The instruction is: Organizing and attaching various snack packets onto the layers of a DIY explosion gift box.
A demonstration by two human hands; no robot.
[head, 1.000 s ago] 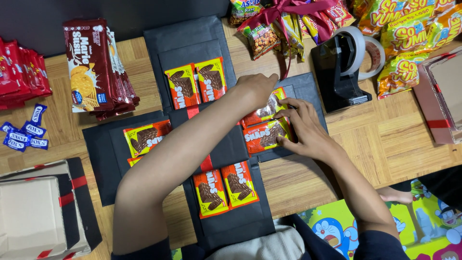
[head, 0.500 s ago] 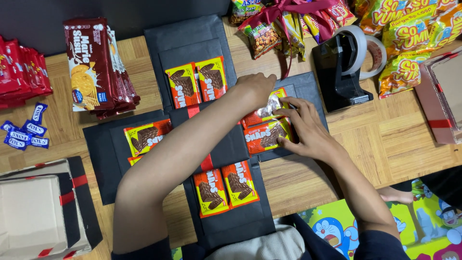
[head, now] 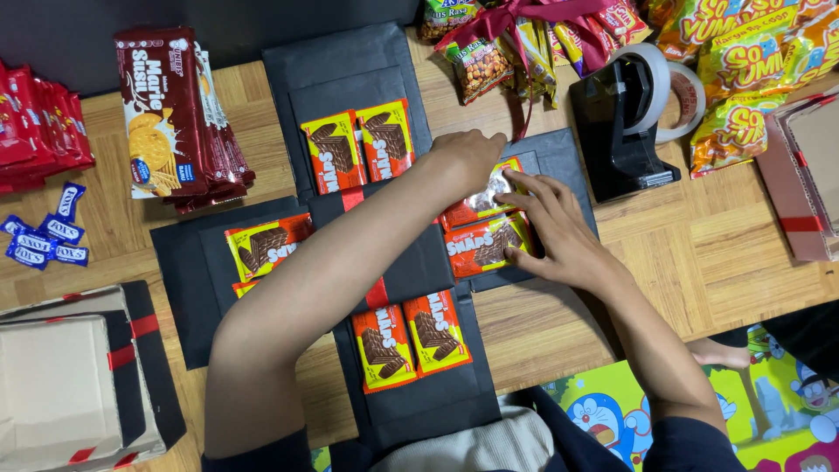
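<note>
Lying nearest, two wafer packets point(head: 411, 339) sit on the black unfolded box point(head: 218, 288). Farther up, the right hand point(head: 559, 236), fingers spread, presses the right flap's wafer pair point(head: 485, 229), while the left hand point(head: 468, 157), loosely curled, touches the upper packet. Beyond stands a tape dispenser point(head: 625, 122).

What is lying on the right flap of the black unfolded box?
Two red-and-yellow wafer packets, pressed by the left hand and right hand. The hands cover parts of them.

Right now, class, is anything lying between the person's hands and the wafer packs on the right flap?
Nothing visible. Both the left hand and the right hand already rest directly on the two wafer packs lying on the black right flap.
</note>
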